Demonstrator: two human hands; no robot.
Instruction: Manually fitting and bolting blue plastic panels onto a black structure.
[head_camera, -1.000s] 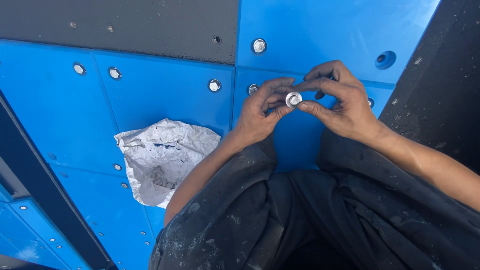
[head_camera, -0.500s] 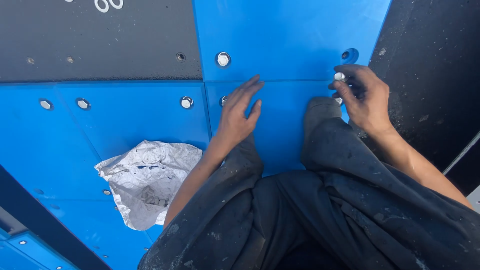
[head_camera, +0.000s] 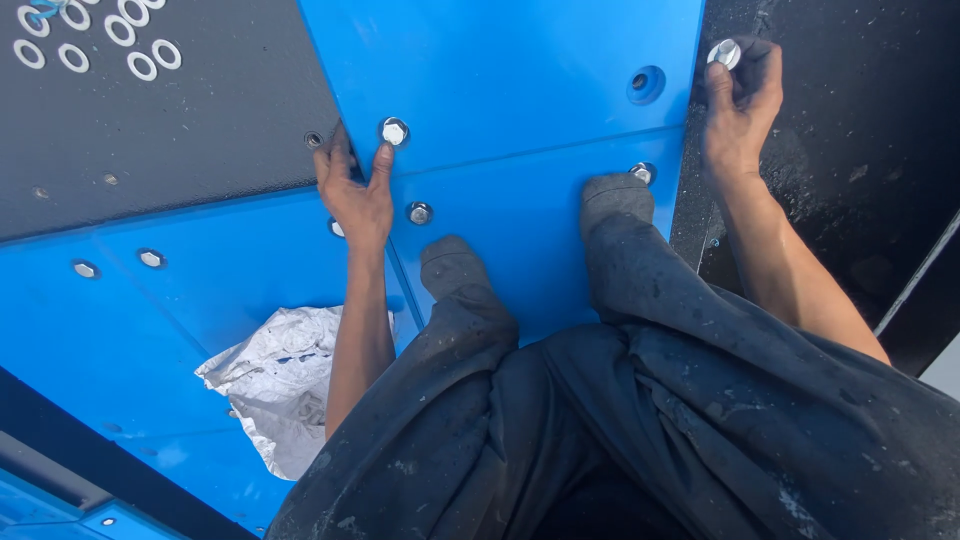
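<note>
Nearest, at six o'clock: dusty dark trousers (head_camera: 640, 400), kneeling on smooth blue plastic panels (head_camera: 520, 60). At eight o'clock, a crumpled white woven sack (head_camera: 275, 385) lying on the blue.

Further out, at eleven o'clock: left hand (head_camera: 355, 195) spread flat and released, gripping nothing, fingers either side of a seated silver hex bolt (head_camera: 395, 131).

At one o'clock: right hand (head_camera: 740, 105) pinching a loose silver bolt with round washer (head_camera: 724, 52) over the black surface, just right of an empty round hole (head_camera: 645, 84) in the panel.

Farthest, at ten o'clock: spare steel washers (head_camera: 100, 40) on grey board.

Seemingly mid-fastening, loose bolt not yet placed. Next move: carrying it left to the hole, shank squared to the bore before turning.
</note>
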